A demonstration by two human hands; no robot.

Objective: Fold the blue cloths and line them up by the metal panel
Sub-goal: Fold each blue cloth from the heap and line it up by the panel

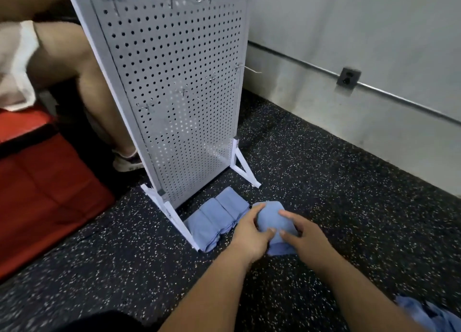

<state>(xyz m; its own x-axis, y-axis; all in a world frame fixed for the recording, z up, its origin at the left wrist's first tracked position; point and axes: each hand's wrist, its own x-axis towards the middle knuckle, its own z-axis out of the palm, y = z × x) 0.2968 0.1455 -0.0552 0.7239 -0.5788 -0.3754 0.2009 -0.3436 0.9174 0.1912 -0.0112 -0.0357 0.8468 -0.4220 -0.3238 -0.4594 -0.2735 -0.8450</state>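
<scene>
Left hand [252,234] and right hand [305,240] both grip a folded blue cloth [273,219] from either side, fingers curled over its edges, low over the speckled floor [336,182]. It sits just right of a row of three folded cloths [217,217] lying at the foot of the metal panel [174,82]. The step in hand looks like placing the fourth cloth. Next it needs sliding left until it touches the row, edges squared, before letting go. More unfolded cloths [429,314] wait at lower right.
</scene>
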